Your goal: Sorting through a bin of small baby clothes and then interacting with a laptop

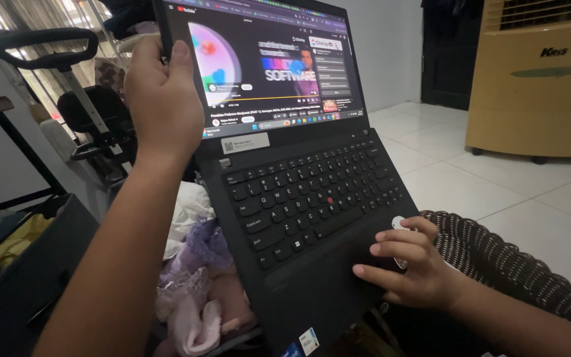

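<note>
The left hand (163, 99) has its fingers (181, 56) wrapped over the left edge of the laptop's screen (279, 63), thumb behind and out of sight, so it grips the lid high up near its top corner. The right hand (411, 268) lies with its fingers (391, 250) loosely curled and spread on the palm rest at the near right corner of the laptop (312, 198); they press on the deck but close on nothing.

To handle the lid well, I judge the grip would do better near the middle of the lid's top edge than at its side, so the panel does not twist, while the right hand keeps the base pinned flat and the hinge turns slowly.

The laptop sits tilted, its base resting on a heap of pale clothes (196, 284) to its left and on a dark woven basket (510, 264) to its right. Left of the laptop stands an exercise machine (67, 79); beyond it to the right, on the white tiled floor (497, 192), stands a beige air cooler (540, 79).
</note>
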